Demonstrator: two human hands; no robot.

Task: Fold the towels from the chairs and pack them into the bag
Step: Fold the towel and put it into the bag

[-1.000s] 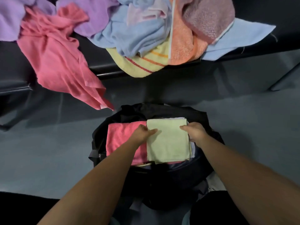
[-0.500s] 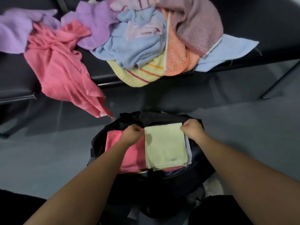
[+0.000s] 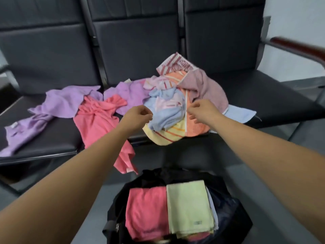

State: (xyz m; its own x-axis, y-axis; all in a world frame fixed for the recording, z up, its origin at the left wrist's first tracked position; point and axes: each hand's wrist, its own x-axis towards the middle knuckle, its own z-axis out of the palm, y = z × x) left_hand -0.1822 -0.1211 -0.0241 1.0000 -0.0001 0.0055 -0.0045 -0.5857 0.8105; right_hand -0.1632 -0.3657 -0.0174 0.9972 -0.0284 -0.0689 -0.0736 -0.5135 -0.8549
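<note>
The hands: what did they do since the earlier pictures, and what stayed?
Both hands let go of the folded light green towel in the bag and moved forward to the towel pile on the chairs. The left hand and right hand now reach over it, empty. It and the folded pink towel stayed side by side in the bag.

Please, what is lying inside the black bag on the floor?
In the black bag, a folded pink towel and a folded pale green towel lie side by side on top. Edges of more folded cloth show beside the green one; anything deeper is covered.
</note>
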